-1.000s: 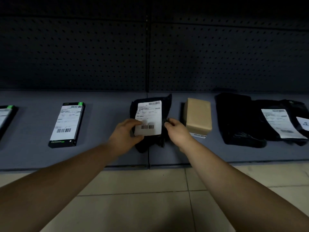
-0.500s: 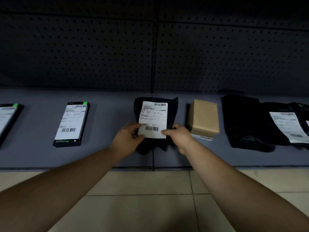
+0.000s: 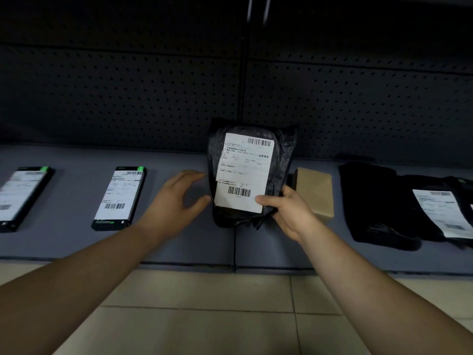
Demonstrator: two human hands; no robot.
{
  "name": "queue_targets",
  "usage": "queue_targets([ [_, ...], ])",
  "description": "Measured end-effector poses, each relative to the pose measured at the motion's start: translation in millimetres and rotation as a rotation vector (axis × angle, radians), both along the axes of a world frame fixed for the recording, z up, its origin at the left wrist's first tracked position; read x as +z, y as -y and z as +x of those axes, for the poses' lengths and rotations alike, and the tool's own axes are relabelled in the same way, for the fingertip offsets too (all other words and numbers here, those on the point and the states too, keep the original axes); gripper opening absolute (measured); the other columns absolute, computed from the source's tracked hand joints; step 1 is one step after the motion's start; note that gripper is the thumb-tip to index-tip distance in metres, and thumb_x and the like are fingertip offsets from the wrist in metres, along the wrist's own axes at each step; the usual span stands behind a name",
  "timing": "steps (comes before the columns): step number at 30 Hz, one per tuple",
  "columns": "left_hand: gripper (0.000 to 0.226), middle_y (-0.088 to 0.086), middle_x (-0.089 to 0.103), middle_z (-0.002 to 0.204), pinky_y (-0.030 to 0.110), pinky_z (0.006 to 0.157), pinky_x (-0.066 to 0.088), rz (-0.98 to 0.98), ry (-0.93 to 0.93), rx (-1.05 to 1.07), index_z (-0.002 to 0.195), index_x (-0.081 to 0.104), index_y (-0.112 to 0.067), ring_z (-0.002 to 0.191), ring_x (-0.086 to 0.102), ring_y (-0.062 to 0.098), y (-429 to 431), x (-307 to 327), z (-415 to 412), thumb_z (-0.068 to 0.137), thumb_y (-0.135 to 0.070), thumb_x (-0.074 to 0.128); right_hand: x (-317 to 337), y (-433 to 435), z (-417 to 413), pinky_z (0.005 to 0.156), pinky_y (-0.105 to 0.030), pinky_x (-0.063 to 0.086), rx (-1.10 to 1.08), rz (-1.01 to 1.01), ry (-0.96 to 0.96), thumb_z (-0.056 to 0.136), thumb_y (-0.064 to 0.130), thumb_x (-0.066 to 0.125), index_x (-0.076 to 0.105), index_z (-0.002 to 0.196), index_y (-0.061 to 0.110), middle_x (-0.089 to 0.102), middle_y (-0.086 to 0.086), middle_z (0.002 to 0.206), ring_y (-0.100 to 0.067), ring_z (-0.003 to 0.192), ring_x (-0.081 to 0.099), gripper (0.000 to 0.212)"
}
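Your right hand (image 3: 289, 213) pinches the bag (image 3: 281, 155) at its 5 o'clock corner, thumb on the label (image 3: 243, 170). Your left hand (image 3: 174, 201), fingers spread, holds nothing at 9 o'clock. The bag, raised over the shelf (image 3: 179, 242), is probably soft, light and slippery; support it underneath.

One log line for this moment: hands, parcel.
right hand: grips black labelled parcel, lower corner | parcel: tilted up | left hand: open beside it, contact unclear | cardboard box: right of parcel

On shelf (image 3: 76, 242): flat labelled box (image 3: 119, 198), second flat box (image 3: 21, 198) far left; brown carton (image 3: 314, 193), black bags (image 3: 371, 201) right.
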State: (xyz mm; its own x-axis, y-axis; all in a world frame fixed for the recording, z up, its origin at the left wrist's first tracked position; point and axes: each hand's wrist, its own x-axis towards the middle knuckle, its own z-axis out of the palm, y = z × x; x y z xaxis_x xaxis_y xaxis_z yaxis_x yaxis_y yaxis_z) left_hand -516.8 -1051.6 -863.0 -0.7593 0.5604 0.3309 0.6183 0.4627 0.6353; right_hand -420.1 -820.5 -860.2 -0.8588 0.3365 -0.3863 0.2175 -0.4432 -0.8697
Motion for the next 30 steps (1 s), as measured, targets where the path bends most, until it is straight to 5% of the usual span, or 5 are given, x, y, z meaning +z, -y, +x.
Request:
queue_targets([
  [6, 0.056, -0.007, 0.051, 0.122, 0.013, 0.097, 0.034, -0.007, -0.035, 0.000, 0.125, 0.059, -0.011, 0.107, 0.047, 0.001, 4.1, 0.3, 2.9, 0.081, -0.044, 0.063, 2.3, 3.0, 4.6, 0.098, -0.036, 0.051, 0.015, -0.003, -0.058, 0.079, -0.023, 0.057, 0.063, 0.103, 0.008, 0.072, -0.009, 0.100, -0.023, 0.092, 0.069, 0.039],
  [14, 0.054, -0.012, 0.050, 0.125, 0.021, 0.098, 0.038, -0.017, -0.002, 0.008, 0.128, 0.057, -0.014, 0.109, 0.047, 0.002, 6.1, 0.9, 4.7, 0.081, -0.041, 0.062, 1.4, 2.4, 3.9, 0.106, -0.040, 0.046, 0.007, -0.011, -0.035, 0.080, -0.019, 0.060, 0.056, 0.126, -0.003, 0.070, -0.014, 0.115, -0.029, 0.109, 0.066, 0.048],
  [21, 0.052, -0.005, 0.053, 0.129, 0.021, 0.100, 0.038, -0.035, 0.064, 0.018, 0.129, 0.057, -0.014, 0.114, 0.050, 0.007, 23.9, -12.7, 7.5, 0.084, -0.037, 0.068, -9.9, 16.2, -3.9, 0.095, -0.032, 0.052, 0.032, -0.018, 0.049, 0.085, -0.015, 0.059, 0.057, 0.126, -0.003, 0.068, -0.017, 0.120, -0.023, 0.099, 0.068, 0.043],
  [25, 0.049, -0.004, 0.053, 0.128, 0.021, 0.099, 0.038, -0.050, 0.085, 0.056, 0.128, 0.057, -0.012, 0.113, 0.051, 0.008, 31.0, -17.7, 4.4, 0.084, -0.028, 0.073, -25.4, 30.9, -16.3, 0.103, -0.036, 0.048, 0.075, 0.032, 0.158, 0.086, -0.005, 0.065, 0.060, 0.123, 0.001, 0.070, -0.014, 0.118, -0.026, 0.108, 0.067, 0.038],
  [30, 0.050, -0.011, 0.049, 0.122, 0.024, 0.098, 0.039, -0.051, 0.108, 0.080, 0.130, 0.055, -0.012, 0.110, 0.049, 0.006, 33.4, -19.1, -2.0, 0.084, -0.023, 0.073, -49.6, 54.1, -32.6, 0.079, -0.019, 0.053, 0.095, 0.277, 0.229, 0.087, 0.008, 0.072, 0.063, 0.115, 0.008, 0.069, -0.010, 0.119, -0.019, 0.097, 0.067, 0.030],
])
